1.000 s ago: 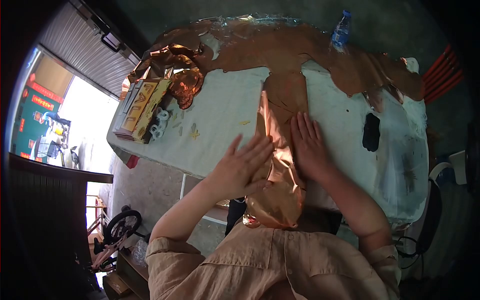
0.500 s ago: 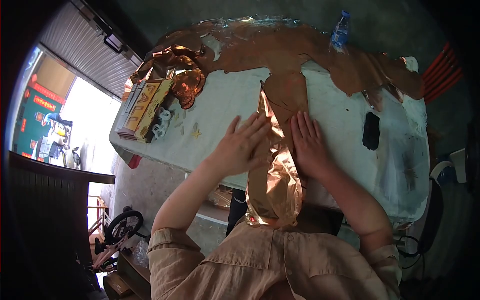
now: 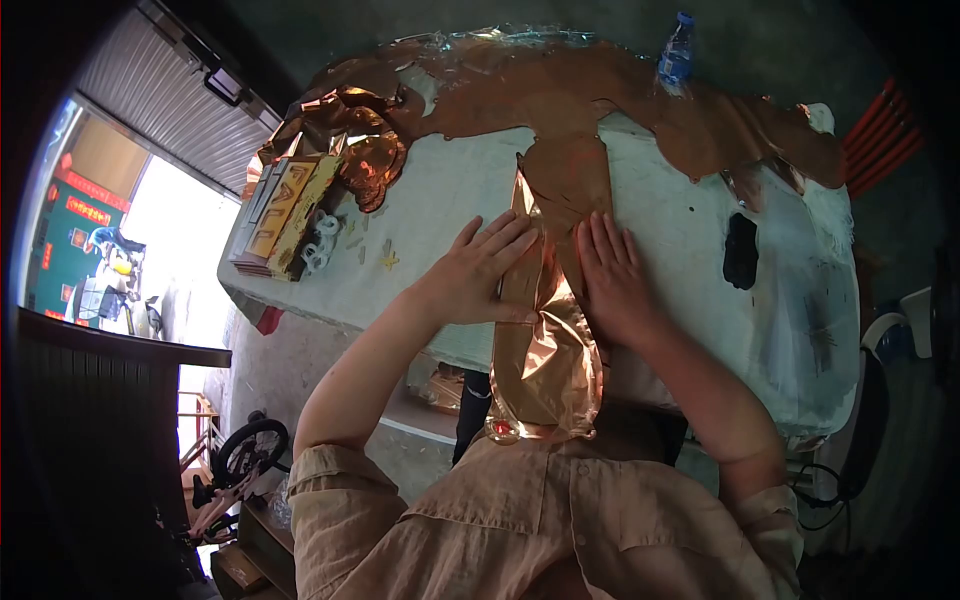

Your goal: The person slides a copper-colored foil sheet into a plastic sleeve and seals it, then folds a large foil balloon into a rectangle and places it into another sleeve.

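A flat, uninflated copper-coloured foil balloon (image 3: 550, 365) lies in a long strip in front of me. Its shiny, creased lower end hangs over the table's near edge toward my shirt. My left hand (image 3: 472, 275) rests on the strip's left side, fingers spread and thumb out across the foil. On the right side, my right hand (image 3: 622, 285) lies flat with its fingers stretched out. The strip's far part joins matte brown foil (image 3: 570, 165), which runs into a larger brown spread (image 3: 500, 100) along the table's far side.
On the pale table (image 3: 450, 185), a box lettered FALL (image 3: 288, 215) stands at left beside crumpled copper foil (image 3: 370, 150), white rolls (image 3: 320, 240) and small yellowish pieces (image 3: 389, 258). A black object (image 3: 740, 250) lies at right; a plastic bottle (image 3: 678, 55) stands at the back.
My left hand has shifted slightly, and its thumb now reaches out across the foil. The lit creases in the foil have changed shape. My right hand stays nearly in place.
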`<state>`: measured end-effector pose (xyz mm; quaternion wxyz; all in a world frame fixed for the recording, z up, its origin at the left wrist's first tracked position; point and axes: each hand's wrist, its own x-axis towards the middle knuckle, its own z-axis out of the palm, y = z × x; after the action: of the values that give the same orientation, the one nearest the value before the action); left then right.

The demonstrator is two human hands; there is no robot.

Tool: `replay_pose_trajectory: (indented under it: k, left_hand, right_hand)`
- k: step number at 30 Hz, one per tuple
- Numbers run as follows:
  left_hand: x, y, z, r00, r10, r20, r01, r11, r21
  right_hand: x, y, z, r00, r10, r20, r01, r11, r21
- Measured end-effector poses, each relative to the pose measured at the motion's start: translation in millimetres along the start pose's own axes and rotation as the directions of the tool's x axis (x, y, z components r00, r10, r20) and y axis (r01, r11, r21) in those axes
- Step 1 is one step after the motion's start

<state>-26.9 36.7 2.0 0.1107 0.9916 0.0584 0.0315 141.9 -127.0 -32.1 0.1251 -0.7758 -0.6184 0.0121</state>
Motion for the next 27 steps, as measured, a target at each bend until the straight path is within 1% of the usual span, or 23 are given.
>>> replay_pose_trajectory:
  k: [2,4,8,9,11,12,14,15,17,21,23,24,25,27]
  left_hand:
    - [0,0,1,1.000,0.003,-0.003,-0.003,1.000,0.010]
    - [-1,-1,1,1.000,0.011,-0.003,-0.011,1.000,0.003]
    - [0,-2,0,1.000,0.019,0.008,-0.019,1.000,-0.003]
    - [1,-1,0,1.000,-0.003,0.020,0.004,0.999,-0.033]
    - [2,2,0,0.999,-0.023,0.030,0.024,0.998,-0.061]
    - [2,7,1,0.999,-0.031,0.012,0.031,0.999,-0.038]
    - [2,9,2,0.999,-0.039,-0.008,0.038,0.999,-0.016]
    - [2,8,2,0.999,-0.039,0.004,0.039,0.999,-0.015]
    - [1,8,3,0.999,-0.044,0.015,0.044,0.999,-0.014]
    - [0,8,4,0.999,-0.038,-0.014,0.037,0.999,-0.013]
    - [0,9,4,0.999,-0.040,-0.018,0.040,0.999,-0.015]
    - [0,9,3,0.999,-0.038,-0.015,0.038,0.999,-0.011]
    - [0,9,3,0.999,-0.036,-0.013,0.036,0.999,-0.007]
    - [-1,8,4,0.999,-0.030,-0.020,0.030,0.999,-0.011]
  right_hand:
    - [1,0,2,0.999,0.006,-0.040,-0.005,0.999,0.039]
    - [1,-1,0,1.000,0.010,-0.026,-0.009,0.999,0.040]
    - [1,3,6,1.000,0.005,-0.031,-0.004,1.000,0.010]
    - [1,6,12,0.999,0.011,-0.035,-0.011,1.000,0.007]
    - [2,12,24,0.998,-0.030,-0.062,0.012,0.960,-0.279]
    - [3,9,19,0.998,-0.030,-0.063,0.011,0.960,-0.279]
    - [2,3,6,1.000,0.018,-0.001,-0.018,0.998,-0.056]
    - [2,1,3,1.000,0.017,-0.001,-0.017,0.998,-0.058]
    - [1,-1,0,1.000,0.025,-0.006,-0.025,1.000,-0.003]
    - [5,2,-2,0.999,0.036,0.034,-0.036,0.999,0.009]
    - [7,4,-5,0.997,0.046,0.063,-0.056,0.986,0.157]
    - [8,5,-3,0.997,0.048,0.064,-0.059,0.982,0.179]
    - [8,6,-3,0.997,0.046,0.066,-0.057,0.982,0.178]
    - [8,5,-5,0.994,0.046,0.101,-0.058,0.991,0.118]
